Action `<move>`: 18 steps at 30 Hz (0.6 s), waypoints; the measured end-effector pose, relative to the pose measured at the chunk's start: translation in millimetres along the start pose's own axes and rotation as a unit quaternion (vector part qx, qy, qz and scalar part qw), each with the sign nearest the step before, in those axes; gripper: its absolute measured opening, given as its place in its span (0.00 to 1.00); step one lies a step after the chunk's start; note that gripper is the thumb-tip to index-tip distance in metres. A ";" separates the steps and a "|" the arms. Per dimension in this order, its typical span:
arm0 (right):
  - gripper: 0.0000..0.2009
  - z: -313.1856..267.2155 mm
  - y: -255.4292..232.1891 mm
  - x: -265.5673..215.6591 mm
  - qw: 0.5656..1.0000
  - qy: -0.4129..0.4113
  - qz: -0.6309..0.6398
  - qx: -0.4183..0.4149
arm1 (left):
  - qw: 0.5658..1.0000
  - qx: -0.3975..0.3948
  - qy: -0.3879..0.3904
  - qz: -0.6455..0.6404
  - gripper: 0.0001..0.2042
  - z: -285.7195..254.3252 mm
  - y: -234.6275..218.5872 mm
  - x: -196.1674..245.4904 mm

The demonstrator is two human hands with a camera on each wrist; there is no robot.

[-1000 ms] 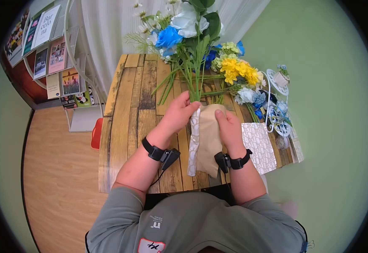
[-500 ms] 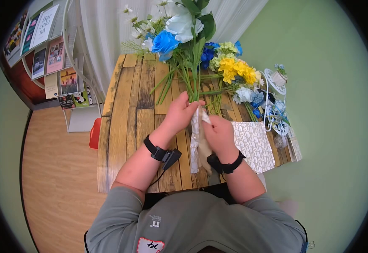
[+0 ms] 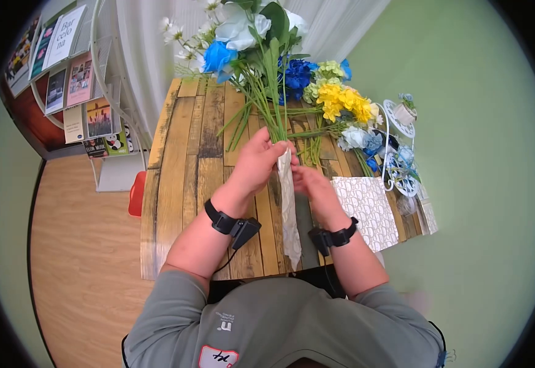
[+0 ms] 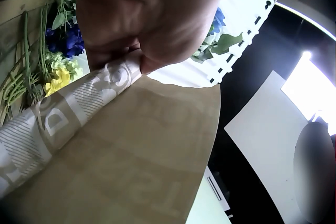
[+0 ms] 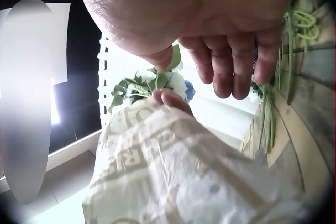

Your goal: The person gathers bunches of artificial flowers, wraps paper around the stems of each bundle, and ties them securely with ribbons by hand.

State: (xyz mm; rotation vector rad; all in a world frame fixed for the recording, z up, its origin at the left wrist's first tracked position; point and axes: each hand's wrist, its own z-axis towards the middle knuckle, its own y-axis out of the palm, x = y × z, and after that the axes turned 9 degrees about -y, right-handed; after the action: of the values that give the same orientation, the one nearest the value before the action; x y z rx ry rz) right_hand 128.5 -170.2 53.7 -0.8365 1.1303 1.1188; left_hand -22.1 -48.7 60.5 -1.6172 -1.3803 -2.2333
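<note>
The left hand grips the green stems of a bouquet together with the top of a patterned wrapping paper. In the left wrist view, that hand pinches the rolled paper edge, the brown inner side spread below. The right hand is just right of the paper; in the right wrist view its fingers are extended above the paper, holding nothing. White and blue flowers top the bouquet, tilted up and left.
Yellow flowers and dark blue ones lie on the wooden table at the back right. A patterned sheet lies on the right, beside a white metal stand. A magazine rack stands at the left.
The right hand first folded the paper's right side over towards the left hand, then let go and drew back slightly. The paper is now narrow around the stems, and the flower heads have shifted left.
</note>
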 end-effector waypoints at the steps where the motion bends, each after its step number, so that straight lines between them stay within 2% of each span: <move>1: 0.12 -3.8 6.5 4.4 0.997 0.035 0.038 -0.054 | 1.000 -0.010 0.015 -0.007 0.08 -1.4 1.7 -0.7; 2: 0.13 -6.4 13.4 10.1 0.989 0.070 0.077 -0.109 | 1.000 -0.009 0.016 -0.005 0.08 -1.1 2.0 -2.3; 4: 0.13 -5.4 24.7 25.1 0.992 0.086 0.057 -0.078 | 1.000 -0.006 0.024 -0.007 0.09 1.0 -1.1 -8.6; 6: 0.16 -3.6 32.9 26.1 0.998 -0.010 -0.025 -0.062 | 0.999 -0.021 0.035 -0.015 0.10 2.5 -5.3 -12.8; 8: 0.15 -4.6 38.4 11.3 0.998 -0.019 -0.012 -0.065 | 0.998 -0.031 0.054 0.020 0.13 2.2 -3.9 -10.4; 9: 0.15 -7.7 38.6 5.7 0.998 0.001 0.010 -0.067 | 0.998 -0.033 0.057 0.022 0.13 -0.4 -3.2 -8.8; 11: 0.15 -10.2 43.4 -6.2 0.997 0.011 0.033 -0.073 | 0.998 -0.058 0.014 0.001 0.18 -9.9 3.1 4.0; 12: 0.15 -12.6 47.1 -11.6 0.994 0.052 0.088 -0.046 | 0.998 -0.060 0.020 0.005 0.18 -12.0 2.5 6.9; 13: 0.14 -14.7 49.4 -14.3 0.985 0.093 0.142 -0.018 | 0.993 -0.112 0.013 -0.032 0.18 -14.0 1.3 9.1; 15: 0.13 -18.0 44.8 -6.0 0.981 0.093 0.166 -0.043 | 0.976 -0.205 -0.019 -0.068 0.22 -13.2 -5.2 9.7; 18: 0.13 -20.2 46.0 -5.2 0.972 0.088 0.208 -0.067 | 0.967 -0.233 -0.038 -0.099 0.19 -14.1 -0.1 -0.2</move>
State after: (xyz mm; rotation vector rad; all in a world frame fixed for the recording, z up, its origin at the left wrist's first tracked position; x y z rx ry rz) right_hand 78.7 -178.3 54.9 -0.8354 1.4337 1.5027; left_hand -32.4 -58.3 59.6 -1.7729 -1.1308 -2.8087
